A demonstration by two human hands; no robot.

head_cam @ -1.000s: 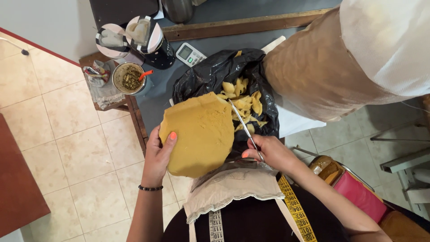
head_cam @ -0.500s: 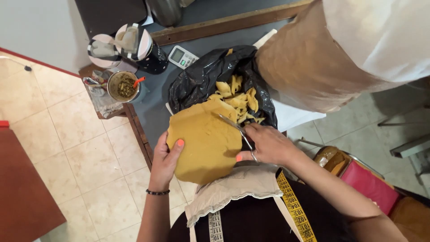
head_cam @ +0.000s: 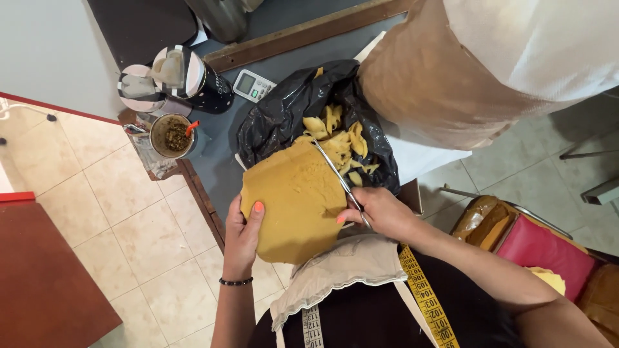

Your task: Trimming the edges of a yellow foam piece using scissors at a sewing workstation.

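1. Over the edge of the dark counter (head_cam: 219, 161), the left hand (head_cam: 242, 235) gripped the lower left side of a mustard-yellow sheet (head_cam: 290, 200), thumb on top, holding it up above the person's lap.
2. The right hand (head_cam: 380, 212) was closed around a pair of scissors (head_cam: 338, 174), whose blades ran along the sheet's right edge; compared with a second earlier, they sat further along that edge and the sheet had turned slightly.
3. Just beyond the blades, yellow offcuts (head_cam: 338, 138) lay heaped in an open black bag (head_cam: 284, 116), which suggested trimming was well along.
4. Further out stood a small calculator (head_cam: 253, 85), striped cups (head_cam: 187, 77) and a tin of scraps (head_cam: 173, 135).
5. A yellow tape measure (head_cam: 425, 290) hung round the person's neck.
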